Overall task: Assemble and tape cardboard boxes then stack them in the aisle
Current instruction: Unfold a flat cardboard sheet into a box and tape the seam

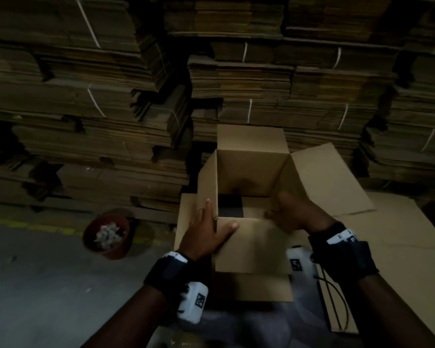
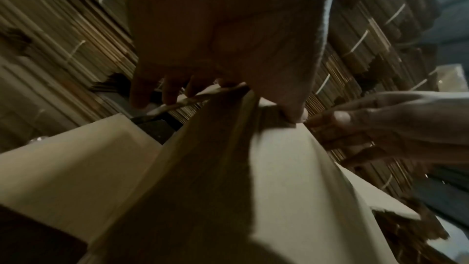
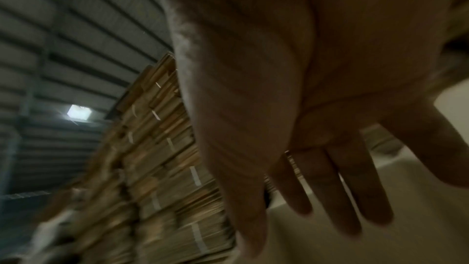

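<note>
An open brown cardboard box point(image 1: 249, 172) stands in front of me with its top flaps spread outward. My left hand point(image 1: 206, 229) grips its near-left corner, fingers down the outside of the left wall and thumb across the near flap point(image 1: 251, 244). The left wrist view shows the left hand's fingers point(image 2: 167, 91) curled over the cardboard edge point(image 2: 279, 178). My right hand point(image 1: 294, 212) hovers blurred over the near-right rim, holding nothing. Its fingers point(image 3: 337, 184) are straight and spread above pale cardboard point(image 3: 317, 244). Through the box's open bottom I see a dark gap.
Tall stacks of strapped flat cardboard point(image 1: 111, 96) wall off the whole far side. A red-brown bucket of scraps point(image 1: 107, 236) sits on the concrete floor point(image 1: 35, 285) at the left. Flat cardboard sheets point(image 1: 399, 247) lie under and right of the box.
</note>
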Motion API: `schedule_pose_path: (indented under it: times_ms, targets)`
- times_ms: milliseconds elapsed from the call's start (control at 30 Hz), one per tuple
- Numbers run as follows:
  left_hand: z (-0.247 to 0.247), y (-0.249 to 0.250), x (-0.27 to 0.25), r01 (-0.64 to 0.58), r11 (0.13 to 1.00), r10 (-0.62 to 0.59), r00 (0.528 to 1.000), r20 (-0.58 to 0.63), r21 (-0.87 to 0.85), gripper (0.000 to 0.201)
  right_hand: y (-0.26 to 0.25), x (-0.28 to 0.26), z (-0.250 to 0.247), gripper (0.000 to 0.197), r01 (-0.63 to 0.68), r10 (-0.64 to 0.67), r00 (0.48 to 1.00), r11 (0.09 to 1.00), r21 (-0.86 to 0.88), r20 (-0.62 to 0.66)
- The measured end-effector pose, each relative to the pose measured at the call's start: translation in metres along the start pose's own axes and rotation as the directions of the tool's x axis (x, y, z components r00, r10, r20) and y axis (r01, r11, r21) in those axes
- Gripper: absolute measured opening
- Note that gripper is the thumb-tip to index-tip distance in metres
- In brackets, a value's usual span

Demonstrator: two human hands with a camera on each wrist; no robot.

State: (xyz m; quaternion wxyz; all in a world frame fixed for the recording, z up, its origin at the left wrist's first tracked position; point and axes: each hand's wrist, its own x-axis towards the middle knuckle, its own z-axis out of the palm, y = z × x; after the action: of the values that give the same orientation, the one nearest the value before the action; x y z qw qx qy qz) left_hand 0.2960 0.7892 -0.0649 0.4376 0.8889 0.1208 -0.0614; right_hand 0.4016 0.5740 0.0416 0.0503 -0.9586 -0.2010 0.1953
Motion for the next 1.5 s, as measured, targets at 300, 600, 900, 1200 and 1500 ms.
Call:
schedule_pose_path:
  times_ms: [300,600,900,1200,1500]
  targets:
    - [-0.002,-0.075,-0.043,0.192,0.957,-0.241,0.944,-0.225,-0.218,0.120,-0.084,0.024,0.049,0.063,0.323,-0.326,0.943,0.945,0.053,0.068]
    - [0.034,-0.078,-0.038,0.112,0.921,-0.176,0.974,-0.141,-0.373,0.116,-0.068,0.021,0.056,0.024,0.354,-0.341,0.931,0.931,0.093,-0.128]
    - [0.014,-0.021,0.008,-0.069,0.972,0.042,0.991,-0.126,-0.224,0.100,-0.028,-0.023,0.003,0.045,0.427,-0.396,0.903,0.865,0.264,-0.163]
    - [-0.040,-0.006,0.039,-0.125,0.952,0.097,0.989,-0.113,-0.279,0.084,0.030,-0.063,-0.035,0.059,0.472,-0.460,0.873,0.705,0.530,-0.165]
    - [-0.060,-0.040,0.049,0.006,0.977,-0.018,0.998,-0.054,-0.215,0.095,0.075,-0.038,-0.014,0.017,0.228,-0.141,0.973,0.698,0.679,-0.183]
